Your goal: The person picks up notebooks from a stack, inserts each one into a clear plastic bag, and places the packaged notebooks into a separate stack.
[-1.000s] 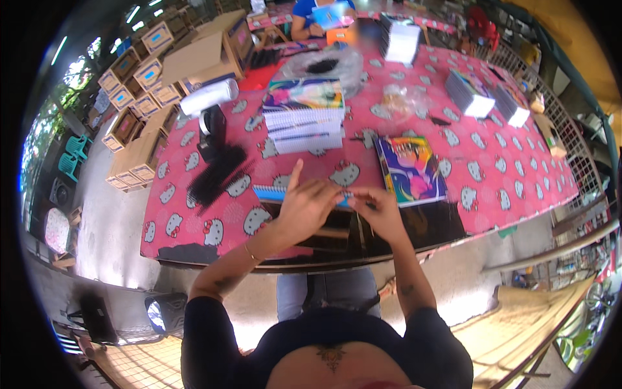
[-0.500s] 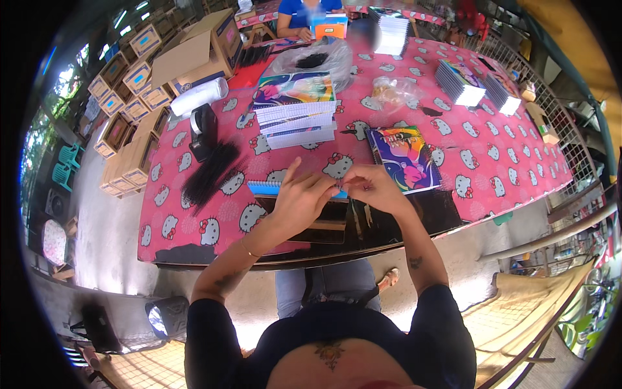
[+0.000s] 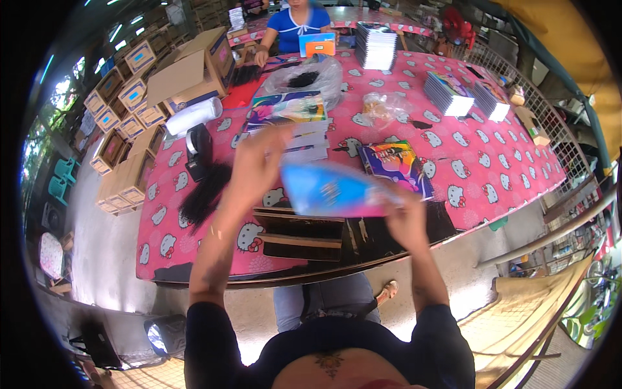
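Observation:
A blue notebook (image 3: 330,188) with a pink lower edge is held above the table, blurred by motion. My right hand (image 3: 408,220) grips it at its right end. My left hand (image 3: 259,162) is raised off the notebook's left side, in front of the stack of spiral notebooks (image 3: 304,139); its fingers are smeared, so their hold is unclear. Below the blue notebook, at the table's front edge, sits a dark slotted stand (image 3: 301,247). Another colourful notebook (image 3: 398,165) lies flat just beyond my right hand.
A bundle of black strands (image 3: 204,198) and a black tape dispenser (image 3: 202,146) lie at left, near a white roll (image 3: 194,117). Plastic bags (image 3: 385,107) and notebook stacks (image 3: 448,94) stand farther back. Cardboard boxes (image 3: 194,71) are piled at left. A person (image 3: 295,29) sits opposite.
The blue notebook has come up from the stand into the air, with its face now showing. My left hand has moved up and left toward the stack; my right hand has shifted right and nearer me.

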`<move>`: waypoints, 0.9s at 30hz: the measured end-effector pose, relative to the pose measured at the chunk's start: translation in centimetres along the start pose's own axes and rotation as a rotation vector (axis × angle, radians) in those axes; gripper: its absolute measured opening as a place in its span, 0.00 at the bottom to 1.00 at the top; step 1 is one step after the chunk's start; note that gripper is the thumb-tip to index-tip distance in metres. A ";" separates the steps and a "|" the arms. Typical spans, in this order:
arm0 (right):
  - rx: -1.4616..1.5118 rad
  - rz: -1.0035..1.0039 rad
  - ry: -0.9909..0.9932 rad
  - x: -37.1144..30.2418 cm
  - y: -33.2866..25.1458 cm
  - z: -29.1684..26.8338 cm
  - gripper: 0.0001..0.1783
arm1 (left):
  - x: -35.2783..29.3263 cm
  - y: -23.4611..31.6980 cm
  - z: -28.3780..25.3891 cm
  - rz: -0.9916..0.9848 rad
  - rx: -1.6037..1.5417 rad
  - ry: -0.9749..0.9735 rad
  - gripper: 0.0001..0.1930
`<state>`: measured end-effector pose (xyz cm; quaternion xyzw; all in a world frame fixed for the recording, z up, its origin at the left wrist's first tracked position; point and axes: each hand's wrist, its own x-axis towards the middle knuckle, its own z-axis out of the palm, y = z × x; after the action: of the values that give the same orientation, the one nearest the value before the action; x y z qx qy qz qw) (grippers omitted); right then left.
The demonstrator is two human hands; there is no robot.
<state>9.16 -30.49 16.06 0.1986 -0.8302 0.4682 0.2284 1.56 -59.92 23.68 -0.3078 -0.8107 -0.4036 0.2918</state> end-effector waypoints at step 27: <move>0.630 0.244 0.077 -3.4 1.7 9.9 0.10 | -1.6 4.1 -3.5 0.305 0.349 -0.393 0.13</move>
<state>9.06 -37.81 8.46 0.1409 -0.6531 0.7326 0.1296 6.38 -61.25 26.28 -0.4435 -0.8531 -0.1422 0.2352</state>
